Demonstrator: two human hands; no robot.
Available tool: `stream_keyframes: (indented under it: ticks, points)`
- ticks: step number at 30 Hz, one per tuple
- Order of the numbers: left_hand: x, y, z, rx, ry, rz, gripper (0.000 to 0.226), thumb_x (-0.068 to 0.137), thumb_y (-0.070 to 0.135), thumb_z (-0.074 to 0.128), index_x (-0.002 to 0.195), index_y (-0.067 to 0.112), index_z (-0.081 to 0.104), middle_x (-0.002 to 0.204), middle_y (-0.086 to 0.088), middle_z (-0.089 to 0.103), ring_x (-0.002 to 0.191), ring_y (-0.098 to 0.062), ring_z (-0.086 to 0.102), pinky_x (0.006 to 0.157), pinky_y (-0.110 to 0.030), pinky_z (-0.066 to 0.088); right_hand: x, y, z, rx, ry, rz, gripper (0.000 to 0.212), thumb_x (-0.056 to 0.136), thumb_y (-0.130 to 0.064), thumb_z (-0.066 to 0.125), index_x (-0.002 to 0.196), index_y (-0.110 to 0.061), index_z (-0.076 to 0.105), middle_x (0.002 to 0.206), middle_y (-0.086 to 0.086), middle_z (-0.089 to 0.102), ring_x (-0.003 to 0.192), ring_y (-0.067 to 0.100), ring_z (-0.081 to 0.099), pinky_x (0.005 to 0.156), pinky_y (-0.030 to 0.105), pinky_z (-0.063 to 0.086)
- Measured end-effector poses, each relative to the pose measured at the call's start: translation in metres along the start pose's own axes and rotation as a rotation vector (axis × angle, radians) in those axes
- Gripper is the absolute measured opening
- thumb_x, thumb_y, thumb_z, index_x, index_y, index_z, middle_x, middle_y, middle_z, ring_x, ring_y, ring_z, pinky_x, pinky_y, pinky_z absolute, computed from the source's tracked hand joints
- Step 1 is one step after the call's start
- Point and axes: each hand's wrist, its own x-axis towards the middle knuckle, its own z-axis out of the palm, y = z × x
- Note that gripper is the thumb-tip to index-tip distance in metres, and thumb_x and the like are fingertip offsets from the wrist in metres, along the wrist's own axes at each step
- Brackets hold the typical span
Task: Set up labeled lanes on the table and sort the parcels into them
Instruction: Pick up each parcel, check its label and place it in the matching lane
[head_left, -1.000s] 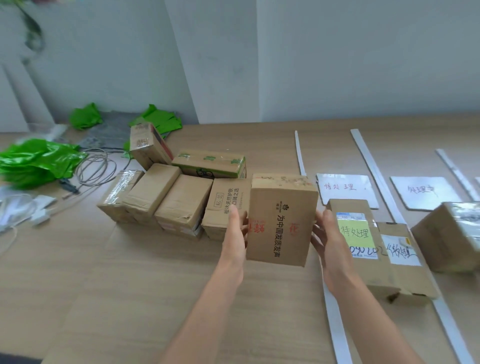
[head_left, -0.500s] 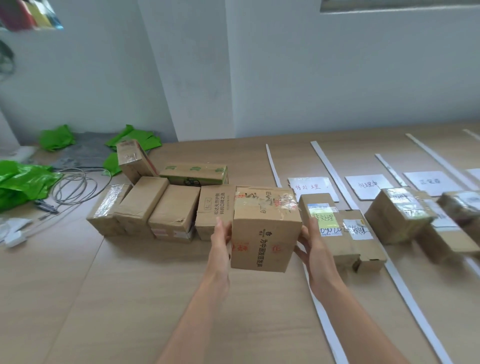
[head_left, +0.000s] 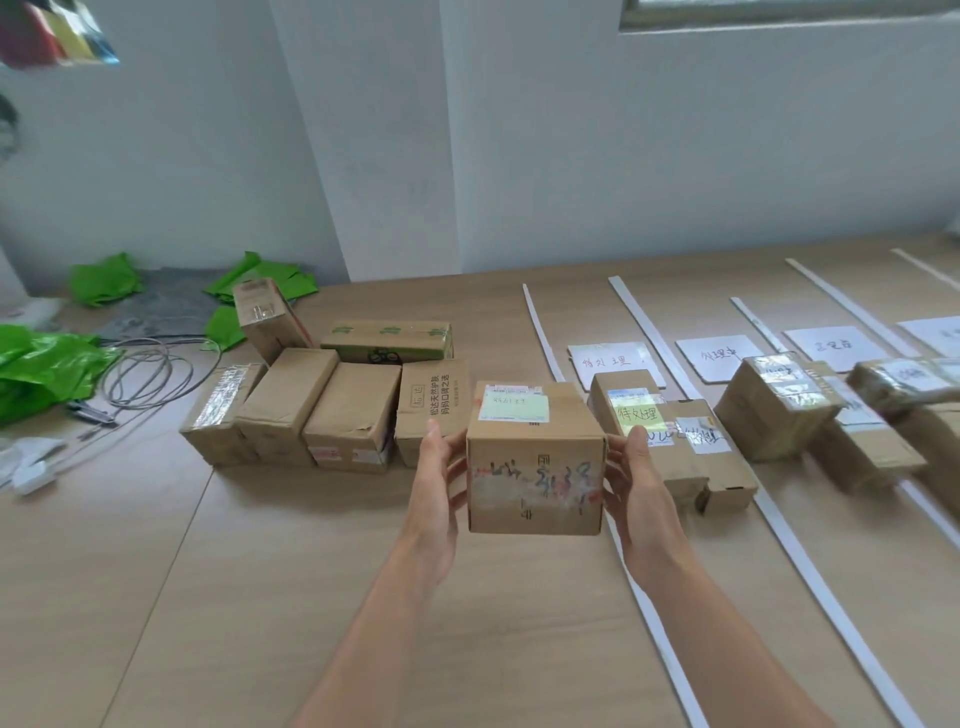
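A cardboard parcel (head_left: 535, 467) with a pale green label on top hangs above the table, held between both hands. My left hand (head_left: 439, 486) grips its left side and my right hand (head_left: 636, 483) grips its right side. Behind and left, several unsorted brown parcels (head_left: 322, 410) stand in a group. To the right, white strips (head_left: 644, 322) mark lanes with white label cards (head_left: 613, 364). Two parcels (head_left: 670, 441) lie in the first lane, one bearing a yellow-green note. More parcels (head_left: 779, 410) sit in the lanes further right.
Green plastic bags (head_left: 47, 364) and a coil of grey cable (head_left: 150, 374) lie at the far left of the wooden table (head_left: 260, 571). A white wall and pillar (head_left: 374, 156) rise behind the table.
The held parcel has been tipped so its labelled top faces up and a scribbled side faces me. The view has swung right, showing more lanes.
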Motion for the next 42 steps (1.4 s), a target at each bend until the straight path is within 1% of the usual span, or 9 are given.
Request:
stream_keyframes:
  ticks: [2,5,10,15,17,25,34,38,42]
  points:
    - [-0.005,0.0,0.0,0.0,-0.006,0.009,0.066,0.105,0.07,0.024,0.128,0.032,0.073,0.124,0.005,0.077,0.121,-0.019,0.064,0.097,-0.038,0.046,-0.004,-0.001,-0.001,-0.014,-0.013,-0.006,0.065,0.097,-0.069,0.038,0.112,-0.014,0.07,0.109,0.003,0.076,0.111,0.019,0.068,0.102,0.037,0.05]
    - [-0.01,-0.002,-0.002,0.006,-0.024,0.024,0.069,0.105,0.071,0.023,0.133,0.028,0.07,0.129,0.004,0.076,0.13,-0.018,0.062,0.109,-0.042,0.044,-0.012,-0.003,-0.004,-0.045,-0.027,0.004,0.063,0.105,-0.064,0.032,0.126,-0.017,0.07,0.118,-0.002,0.079,0.118,0.015,0.07,0.106,0.034,0.049]
    - [-0.024,-0.002,0.001,0.004,-0.047,0.046,0.068,0.106,0.069,0.026,0.136,0.026,0.068,0.13,0.001,0.075,0.131,-0.023,0.061,0.095,-0.038,0.043,-0.024,-0.007,-0.003,-0.072,-0.063,-0.014,0.057,0.102,-0.067,0.033,0.131,-0.032,0.067,0.124,-0.016,0.077,0.119,-0.002,0.068,0.11,0.029,0.046]
    - [-0.039,-0.005,0.007,-0.004,-0.11,0.065,0.061,0.108,0.066,0.025,0.144,0.034,0.062,0.138,0.002,0.072,0.135,-0.02,0.062,0.115,-0.043,0.043,-0.035,-0.003,-0.005,-0.056,-0.082,-0.006,0.059,0.103,-0.066,0.033,0.134,-0.031,0.067,0.134,-0.011,0.073,0.133,0.008,0.062,0.121,0.039,0.04]
    - [-0.047,-0.005,0.012,-0.01,-0.148,0.08,0.058,0.111,0.06,0.022,0.145,0.033,0.061,0.138,0.003,0.072,0.131,-0.015,0.065,0.113,-0.041,0.047,-0.039,-0.002,-0.006,-0.042,-0.093,-0.002,0.054,0.106,-0.063,0.032,0.133,-0.032,0.067,0.136,-0.011,0.072,0.134,0.006,0.062,0.123,0.041,0.039]
    - [-0.068,-0.016,0.026,-0.02,-0.248,0.088,0.054,0.115,0.048,0.017,0.137,0.034,0.065,0.137,0.007,0.072,0.128,-0.009,0.066,0.103,-0.031,0.049,-0.059,0.001,-0.016,-0.01,-0.098,-0.009,0.048,0.111,-0.056,0.028,0.137,-0.036,0.063,0.133,-0.011,0.074,0.128,0.005,0.066,0.112,0.035,0.045]
    - [-0.082,-0.046,0.06,0.044,-0.377,0.051,0.06,0.115,0.049,0.014,0.149,0.028,0.057,0.145,0.004,0.067,0.138,-0.013,0.06,0.123,-0.044,0.038,-0.077,-0.003,-0.067,-0.019,0.04,0.005,0.052,0.111,-0.055,0.027,0.124,-0.032,0.072,0.124,-0.005,0.078,0.114,0.008,0.074,0.086,0.025,0.056]
    - [-0.084,-0.07,0.085,0.111,-0.406,0.006,0.057,0.113,0.057,0.017,0.15,0.038,0.056,0.147,0.011,0.065,0.141,-0.011,0.056,0.127,-0.049,0.03,-0.076,-0.001,-0.108,-0.048,0.106,0.026,0.057,0.11,-0.06,0.028,0.134,-0.028,0.07,0.126,0.0,0.078,0.118,0.016,0.073,0.096,0.037,0.054]
    - [-0.086,-0.098,0.121,0.123,-0.418,-0.044,0.055,0.113,0.055,0.019,0.15,0.038,0.056,0.145,0.015,0.065,0.14,-0.005,0.056,0.126,-0.043,0.031,-0.069,0.005,-0.155,-0.077,0.145,0.067,0.059,0.111,-0.061,0.028,0.134,-0.027,0.071,0.127,0.0,0.078,0.12,0.018,0.072,0.106,0.044,0.052]
